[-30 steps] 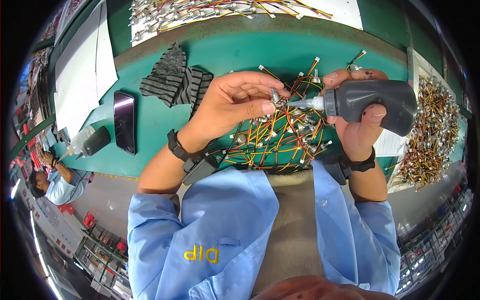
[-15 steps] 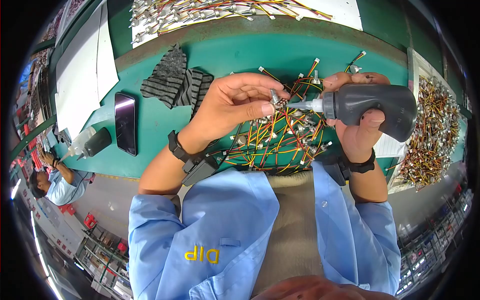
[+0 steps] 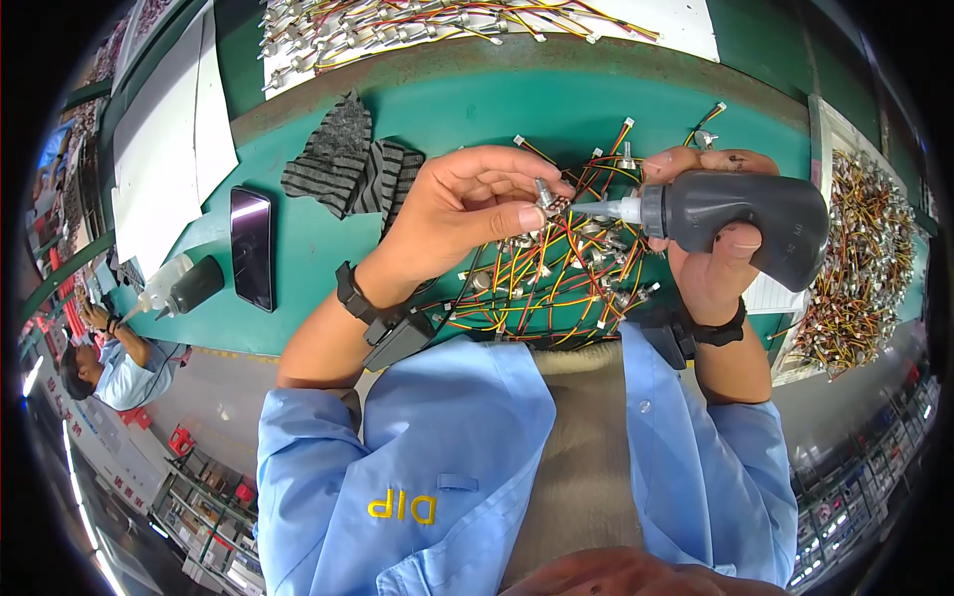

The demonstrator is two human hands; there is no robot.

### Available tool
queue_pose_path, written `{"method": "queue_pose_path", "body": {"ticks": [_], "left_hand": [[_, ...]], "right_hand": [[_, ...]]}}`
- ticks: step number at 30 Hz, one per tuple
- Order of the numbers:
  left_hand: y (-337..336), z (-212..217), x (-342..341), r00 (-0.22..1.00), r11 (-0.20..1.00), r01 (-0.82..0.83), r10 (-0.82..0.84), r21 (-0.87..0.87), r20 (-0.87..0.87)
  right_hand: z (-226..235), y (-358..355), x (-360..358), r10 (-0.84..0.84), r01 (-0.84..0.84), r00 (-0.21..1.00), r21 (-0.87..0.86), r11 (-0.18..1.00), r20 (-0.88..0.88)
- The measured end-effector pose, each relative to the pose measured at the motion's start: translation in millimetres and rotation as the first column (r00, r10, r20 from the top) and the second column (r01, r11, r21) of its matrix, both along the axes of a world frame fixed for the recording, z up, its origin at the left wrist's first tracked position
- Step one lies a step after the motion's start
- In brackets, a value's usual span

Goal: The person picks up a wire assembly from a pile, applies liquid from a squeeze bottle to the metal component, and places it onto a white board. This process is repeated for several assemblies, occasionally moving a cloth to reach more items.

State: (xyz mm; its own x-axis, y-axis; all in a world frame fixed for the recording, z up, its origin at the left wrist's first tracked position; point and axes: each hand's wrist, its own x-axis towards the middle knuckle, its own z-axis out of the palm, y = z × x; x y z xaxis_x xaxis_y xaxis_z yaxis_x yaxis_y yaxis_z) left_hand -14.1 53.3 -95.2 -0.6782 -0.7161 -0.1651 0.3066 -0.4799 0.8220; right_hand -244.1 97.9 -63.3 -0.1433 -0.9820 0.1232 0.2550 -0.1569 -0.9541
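Two hands meet: left hand [image 3: 467, 214] pinches a small metal part [image 3: 546, 193]; right hand [image 3: 717, 260] grips a dark bottle [image 3: 740, 216], nozzle touching it.

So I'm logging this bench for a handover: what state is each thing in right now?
Left hand: pinching a small metal part at the fingertips.
Right hand: gripping a dark squeeze bottle, held sideways.
Bottle nozzle: uncapped, tip at the part.
Wire pile: loose, tangled on the green table.
Phone: lying flat, screen dark.
Striped cloth: crumpled.
Second bottle: lying on its side.
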Motion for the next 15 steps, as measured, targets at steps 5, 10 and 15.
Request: {"method": "queue_pose_path", "body": {"ticks": [5,10,15], "left_hand": [[-0.6,1.7,-0.1,1.0,1.0,0.003,-0.003,0.0,0.012],[-0.2,0.7,0.5,1.0,1.0,0.008,-0.008,-0.013,-0.002],[1.6,-0.6,-0.2,1.0,1.0,-0.002,0.003,-0.019,0.012]], "right_hand": [[-0.3,0.2,-2.2,0.018,-0.018,1.0,-0.006,1.0,0.003],[0.0,2.1,-3.4,0.021,-0.021,1.0,0.001,1.0,0.006],[-4.1,2.1,-8.3,0.078,-0.076,0.995,-0.031,0.997,0.063]]}}
